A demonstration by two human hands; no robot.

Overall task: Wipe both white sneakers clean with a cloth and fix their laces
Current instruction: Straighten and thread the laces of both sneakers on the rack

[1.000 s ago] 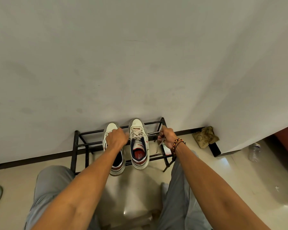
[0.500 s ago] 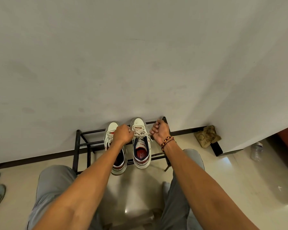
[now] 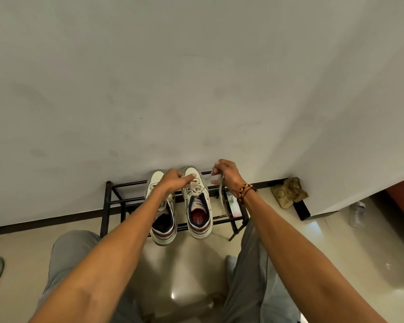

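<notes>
Against the wall, on the shoe rack [image 3: 117, 201], the right hand [image 3: 226, 176] has lifted its pinched lace [image 3: 221, 194] higher, drawing slack from the right sneaker [image 3: 197, 206]; the left hand [image 3: 173, 181] pinches at its eyelets.

The black rack [image 3: 117, 201] looked like painted metal tubing, matt. Both white sneakers [image 3: 197, 201] had a smooth, leather-like upper, slightly scuffed, and the lace [image 3: 221, 194] was flat woven cloth. The floor [image 3: 336, 252] was pale glossy tile, throwing back light. The wall [image 3: 196, 78] was matt paint, faintly smudged. A crumpled khaki cloth [image 3: 288, 192] lay by the corner; the bottle [image 3: 357, 214] seemed clear plastic.
</notes>
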